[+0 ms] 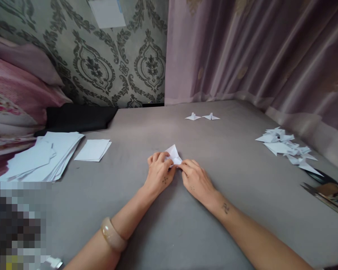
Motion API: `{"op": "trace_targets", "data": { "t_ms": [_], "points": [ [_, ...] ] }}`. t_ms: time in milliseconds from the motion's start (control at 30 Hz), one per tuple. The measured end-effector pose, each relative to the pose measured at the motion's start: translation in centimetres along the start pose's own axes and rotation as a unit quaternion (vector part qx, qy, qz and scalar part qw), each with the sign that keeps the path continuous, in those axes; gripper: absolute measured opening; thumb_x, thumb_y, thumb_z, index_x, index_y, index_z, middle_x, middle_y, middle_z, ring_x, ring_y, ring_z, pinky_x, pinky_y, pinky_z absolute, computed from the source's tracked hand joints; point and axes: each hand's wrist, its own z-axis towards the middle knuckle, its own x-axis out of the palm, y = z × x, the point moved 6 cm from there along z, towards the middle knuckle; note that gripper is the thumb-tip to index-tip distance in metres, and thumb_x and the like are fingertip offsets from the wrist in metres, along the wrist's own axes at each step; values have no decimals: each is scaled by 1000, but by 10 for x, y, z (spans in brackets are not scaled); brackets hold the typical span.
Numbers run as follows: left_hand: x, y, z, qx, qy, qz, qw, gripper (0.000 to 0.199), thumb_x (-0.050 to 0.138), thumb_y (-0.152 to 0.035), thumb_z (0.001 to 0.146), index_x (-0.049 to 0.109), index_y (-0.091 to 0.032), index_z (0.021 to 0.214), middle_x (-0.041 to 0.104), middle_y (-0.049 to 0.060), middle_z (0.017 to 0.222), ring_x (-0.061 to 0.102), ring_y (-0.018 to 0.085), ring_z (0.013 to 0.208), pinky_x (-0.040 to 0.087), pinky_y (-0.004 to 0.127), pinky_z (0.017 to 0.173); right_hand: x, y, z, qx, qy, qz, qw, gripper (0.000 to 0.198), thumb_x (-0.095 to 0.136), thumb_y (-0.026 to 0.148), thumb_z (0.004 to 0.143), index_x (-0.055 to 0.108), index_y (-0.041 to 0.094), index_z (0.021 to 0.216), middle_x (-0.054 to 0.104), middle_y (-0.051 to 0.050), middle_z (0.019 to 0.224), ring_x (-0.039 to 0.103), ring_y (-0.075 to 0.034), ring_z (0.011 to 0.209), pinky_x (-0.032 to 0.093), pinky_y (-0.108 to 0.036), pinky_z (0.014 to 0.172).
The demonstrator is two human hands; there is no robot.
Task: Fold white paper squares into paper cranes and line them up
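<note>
A small piece of folded white paper (174, 153) lies on the grey surface between my hands, one pointed corner facing away from me. My left hand (160, 170) covers its left side, with fingers bent and pressing on the paper. My right hand (195, 176) pinches its right corner, thumb and fingertips together. The fingertips of both hands nearly meet at the near edge, and they hide part of the folds. Farther back stand two folded paper cranes, a left one (193, 116) and a right one (211, 116).
A pile of paper cranes (287, 144) lies at the right, with scissors (312, 191) and a tray-like object nearby. At the left are a stack of large white sheets (45, 157), small square sheets (92, 150) and a black cloth (79, 118). Curtains hang behind.
</note>
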Motion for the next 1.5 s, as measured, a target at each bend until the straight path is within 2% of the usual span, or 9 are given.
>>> {"op": "trace_targets", "data": {
  "t_ms": [67,133,233,367,567,867,1033,1367,1500],
  "points": [
    [-4,1,-1,-7,-7,-3,1000,16,60,-31,81,63,-21,94,57,9,117,46,28,106,35,45,88,1,3,-2,-6,12,-19,1000,32,39,6,87,66,18,99,63,-7,97,54,-20,94,45,-30,84],
    [-10,3,-3,-22,-22,-2,1000,38,64,-29,77,54,-19,113,53,12,121,45,29,109,36,46,89,1,5,-3,-13,22,-32,999,32,38,5,87,65,18,100,62,-8,98,53,-20,94,45,-31,85],
    [-18,11,-10,-50,-52,4,997,51,63,-22,73,45,-16,119,49,16,120,46,31,109,39,47,87,-1,7,-6,-23,32,-41,998,33,37,4,88,63,18,104,61,-8,99,52,-20,94,45,-31,83],
    [-19,25,-20,-94,-82,-25,992,31,56,-19,75,46,-17,104,54,11,97,56,25,91,47,38,74,-1,9,-8,-25,40,-63,997,34,38,3,86,61,18,106,59,-8,99,51,-20,93,45,-31,81],
    [-10,30,-18,-141,-29,-100,984,7,51,-23,83,49,-21,89,60,0,75,59,15,64,47,28,57,2,13,-8,-46,45,-100,993,38,39,4,86,57,18,116,56,-10,98,49,-22,90,44,-32,78],
    [-5,10,-14,8,-6,-129,992,17,45,-18,91,59,-21,100,65,6,104,61,18,93,50,33,83,0,11,-10,-56,67,-83,993,39,40,1,83,60,19,112,55,-9,99,47,-21,90,43,-32,79],
    [-1,1,-16,70,35,-84,993,22,43,-18,92,61,-18,105,65,8,108,59,19,93,51,35,83,-10,6,-10,-64,99,-13,993,44,40,1,81,62,20,114,57,-8,104,50,-19,98,44,-31,85],
    [1,-9,-17,148,103,-2,984,28,42,-13,91,61,-16,111,63,9,112,56,23,99,51,38,82,-22,-25,-3,-30,149,113,982,41,41,6,78,73,24,95,65,-1,117,54,-19,111,40,-31,96],
    [4,-10,-18,169,126,-28,977,34,38,-6,89,59,-14,114,61,9,113,53,21,103,49,35,89,-22,-35,0,-12,149,157,976,40,42,6,73,75,25,86,69,0,110,60,-18,102,43,-29,92]
  ]
}}
